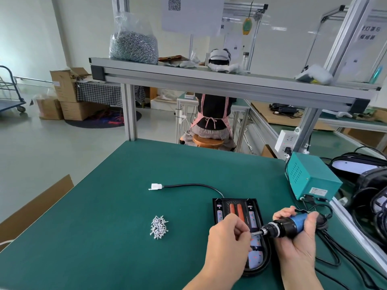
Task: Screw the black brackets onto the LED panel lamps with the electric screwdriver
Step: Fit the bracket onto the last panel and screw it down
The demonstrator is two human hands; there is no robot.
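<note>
A black LED panel lamp point(236, 210) lies on the green mat, its open back showing orange strips and blue boards. Its black cable ends in a white connector point(155, 186) to the left. My right hand point(301, 235) grips the blue and black electric screwdriver point(293, 225), which lies level above the lamp and points left. My left hand point(228, 235) pinches a small screw at the bit tip point(256, 233). A loose pile of silver screws point(159, 227) sits left of the lamp. I see no separate black bracket.
A teal power supply box point(310, 178) stands at the right with black cables point(326, 262) trailing to the screwdriver. More lamps and cables point(368, 197) are heaped at the far right. A bag of screws point(134, 41) sits on the shelf above. A person sits on a stool point(209, 141) beyond the table.
</note>
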